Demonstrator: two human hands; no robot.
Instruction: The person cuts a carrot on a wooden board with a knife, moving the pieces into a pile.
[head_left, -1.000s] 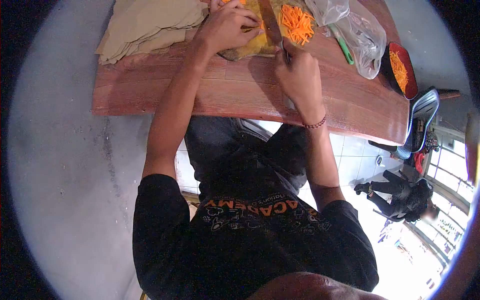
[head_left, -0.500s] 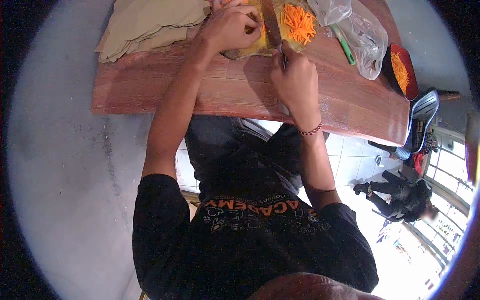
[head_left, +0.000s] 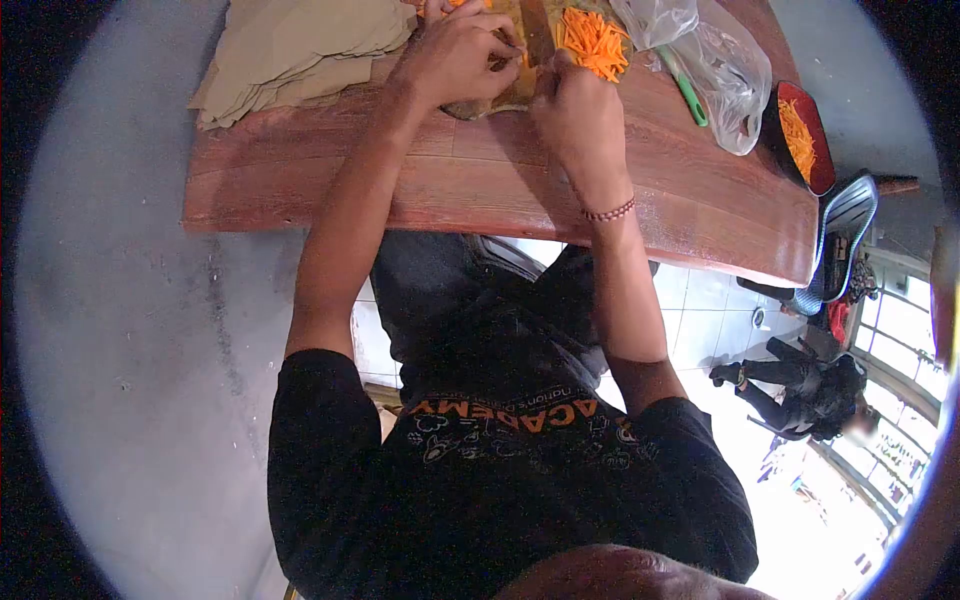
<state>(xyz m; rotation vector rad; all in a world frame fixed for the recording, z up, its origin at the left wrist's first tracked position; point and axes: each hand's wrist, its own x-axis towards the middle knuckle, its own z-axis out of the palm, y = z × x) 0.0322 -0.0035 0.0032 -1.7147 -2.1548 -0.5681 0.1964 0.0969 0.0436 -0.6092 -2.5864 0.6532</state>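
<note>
On the worn cutting board (head_left: 470, 108) at the top of the view, my left hand (head_left: 462, 52) has its fingers bent and pressed together beside the knife blade. What its fingertips hold is too small to make out. My right hand (head_left: 583, 105) is closed round the knife (head_left: 540, 32), whose blade points away from me. Orange carrot strips (head_left: 595, 42) lie in a pile to the right of the blade. More orange bits show at the top edge, near my left fingers.
Brown paper sheets (head_left: 300, 55) are stacked at the table's left. Right of the board are a clear plastic bag (head_left: 735, 75), a green handle (head_left: 690, 98) and a dark red tray (head_left: 822, 150) of carrot strips. A chair (head_left: 845, 240) and a seated person (head_left: 800, 385) are at the right.
My right hand has moved forward, away from me, with the knife. My left hand has stayed in nearly the same place.
</note>
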